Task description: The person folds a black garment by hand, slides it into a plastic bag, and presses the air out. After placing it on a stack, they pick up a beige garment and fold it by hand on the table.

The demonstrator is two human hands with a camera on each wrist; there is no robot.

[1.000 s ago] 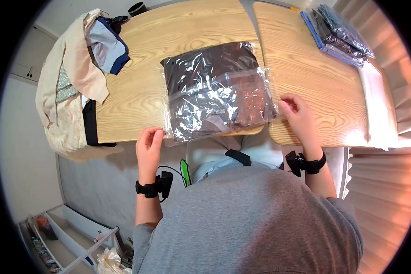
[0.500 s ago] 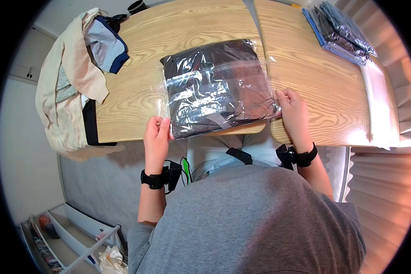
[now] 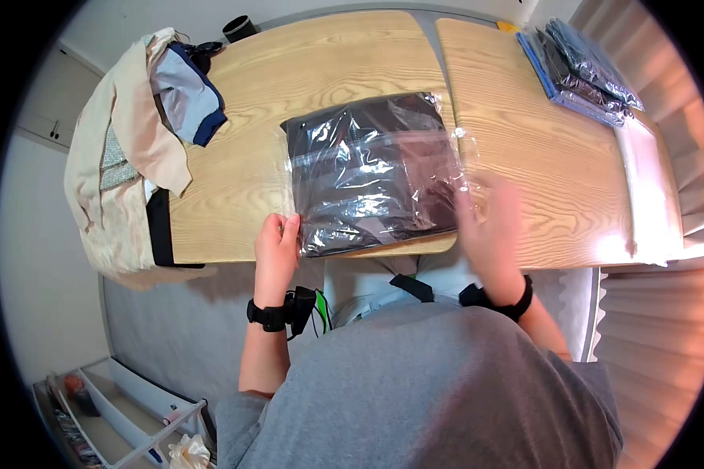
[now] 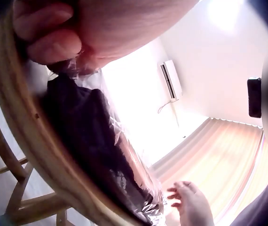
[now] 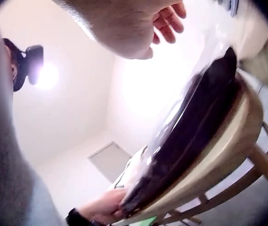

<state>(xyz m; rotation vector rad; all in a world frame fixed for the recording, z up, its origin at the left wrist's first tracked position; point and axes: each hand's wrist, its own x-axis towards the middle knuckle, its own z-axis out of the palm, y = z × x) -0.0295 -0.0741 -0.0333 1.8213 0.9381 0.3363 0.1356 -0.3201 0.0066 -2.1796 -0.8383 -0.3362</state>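
A dark folded garment (image 3: pixel 344 176) lies in a clear plastic bag (image 3: pixel 432 215) at the near edge of the wooden table. My left hand (image 3: pixel 277 244) pinches the bag's near left corner between thumb and fingers; the left wrist view shows those fingers (image 4: pixel 56 46) bunched over the crinkled plastic. Blurred by motion in the head view, my right hand (image 3: pixel 493 230) is over the near right side of the bag. In the right wrist view that hand (image 5: pixel 129 30) is raised above the bag, its fingers relaxed and apart, holding nothing.
Several bagged garments (image 3: pixel 583 74) are stacked at the far right, with clear plastic sheets (image 3: pixel 648 187) nearer along the right edge. Loose clothes (image 3: pixel 125 156) drape over the table's left end. A gap (image 3: pixel 444 70) runs between the two tabletops. A divided bin (image 3: pixel 125 418) stands on the floor.
My right hand has let go of the bag's right edge and moved inward over it. The left hand has shifted slightly right and gripped the near left corner. The bag now lies flatter and squarer.
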